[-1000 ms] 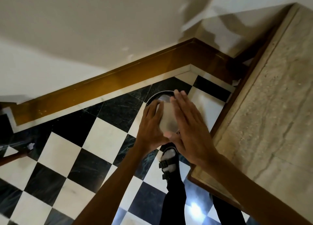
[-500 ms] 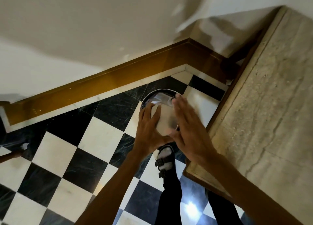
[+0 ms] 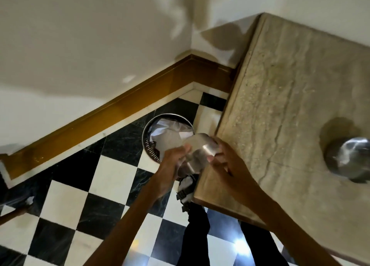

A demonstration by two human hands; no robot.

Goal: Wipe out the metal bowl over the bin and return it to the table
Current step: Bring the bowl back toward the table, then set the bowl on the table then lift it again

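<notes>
The metal bowl (image 3: pixel 200 152) is small, shiny and blurred by motion. It is tilted in the air between my hands, beside the table's near left corner. My left hand (image 3: pixel 170 169) grips its left side and my right hand (image 3: pixel 226 165) curls round its right rim. The round metal bin (image 3: pixel 147 132) stands on the floor just beyond and below the bowl, with white crumpled paper or a liner (image 3: pixel 166 128) inside. The beige stone table (image 3: pixel 280 105) fills the right side.
A second shiny metal vessel (image 3: pixel 352 157) sits on the table at the far right. My sandalled foot (image 3: pixel 185 187) stands under the bowl on the black-and-white checkered floor (image 3: pixel 112 179). A wooden skirting board (image 3: pixel 112 113) and white walls form a corner behind the bin.
The bowl and both hands have moved from over the bin rightwards to the table's corner. My right hand went from flat over the bowl to gripping its rim. The view swung right.
</notes>
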